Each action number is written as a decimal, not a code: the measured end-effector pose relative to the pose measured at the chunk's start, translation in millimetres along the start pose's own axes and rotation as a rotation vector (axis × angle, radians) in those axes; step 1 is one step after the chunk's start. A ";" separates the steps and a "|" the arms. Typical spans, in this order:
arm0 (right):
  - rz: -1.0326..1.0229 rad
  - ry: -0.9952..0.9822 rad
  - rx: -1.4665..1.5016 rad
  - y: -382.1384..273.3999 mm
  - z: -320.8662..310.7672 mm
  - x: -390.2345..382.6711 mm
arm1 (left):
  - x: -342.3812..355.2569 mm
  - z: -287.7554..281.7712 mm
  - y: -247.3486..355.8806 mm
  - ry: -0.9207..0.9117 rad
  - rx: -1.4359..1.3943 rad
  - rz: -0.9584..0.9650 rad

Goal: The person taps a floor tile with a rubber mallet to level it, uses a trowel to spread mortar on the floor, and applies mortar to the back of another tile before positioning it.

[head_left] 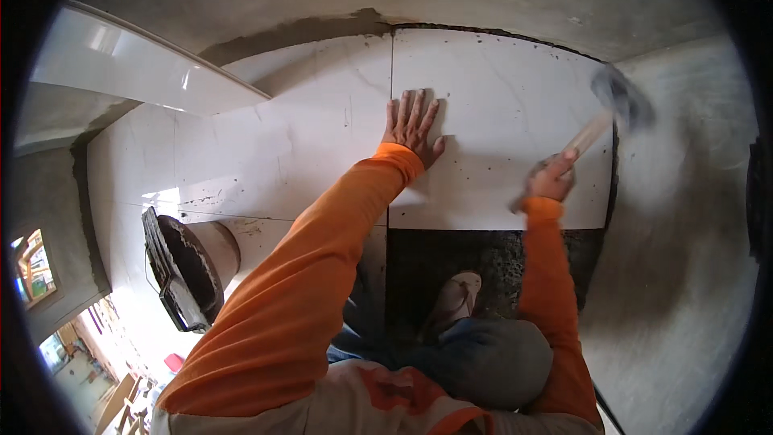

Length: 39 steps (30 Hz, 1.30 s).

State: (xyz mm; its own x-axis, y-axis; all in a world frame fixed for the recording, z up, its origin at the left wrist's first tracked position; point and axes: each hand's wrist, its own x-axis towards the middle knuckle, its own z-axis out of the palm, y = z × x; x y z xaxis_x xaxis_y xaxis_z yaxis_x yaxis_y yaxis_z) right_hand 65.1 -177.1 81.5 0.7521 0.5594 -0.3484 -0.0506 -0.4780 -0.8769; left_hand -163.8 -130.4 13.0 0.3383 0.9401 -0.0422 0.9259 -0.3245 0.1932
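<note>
My left hand (414,124) rests palm down with fingers spread on a white marbled floor tile (496,97), near its left seam. My right hand (550,179) grips the wooden handle of a mallet (616,98) with a dark head. The motion-blurred head is at the tile's upper right edge, beside the right-hand wall; I cannot tell whether it touches the tile. Below this tile is a dark, untiled patch (503,262), where my sandalled foot (451,294) shows.
Grey plastered walls (668,217) bound the tiles at back and right. A glossy white panel (121,89) juts in at upper left. A bucket (220,250) with dark tools across its rim stands left of me on laid tiles. A bright opening with clutter shows at lower left.
</note>
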 end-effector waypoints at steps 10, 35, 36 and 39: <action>-0.321 0.037 -0.298 42.5 2.0 43.5 | 8.5 -3.5 4.0 0.020 -0.017 0.015; -0.356 -0.310 -0.626 19.5 -26.1 -1.2 | -54.9 14.2 25.5 0.098 -0.012 -0.023; -0.086 -0.405 -0.476 1.6 -40.2 -11.0 | -70.4 10.5 41.3 -0.009 0.014 0.024; 0.026 -0.224 -0.169 20.1 -83.7 -25.3 | -97.3 -0.6 85.1 -0.111 -0.103 0.315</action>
State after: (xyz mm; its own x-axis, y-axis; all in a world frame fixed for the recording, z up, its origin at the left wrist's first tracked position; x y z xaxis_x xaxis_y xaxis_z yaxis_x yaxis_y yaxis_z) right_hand 100.0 -257.5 100.3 0.5867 0.6724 -0.4513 0.0567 -0.5900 -0.8054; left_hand -118.0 -249.4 34.1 0.6264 0.7764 -0.0696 0.7531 -0.5796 0.3114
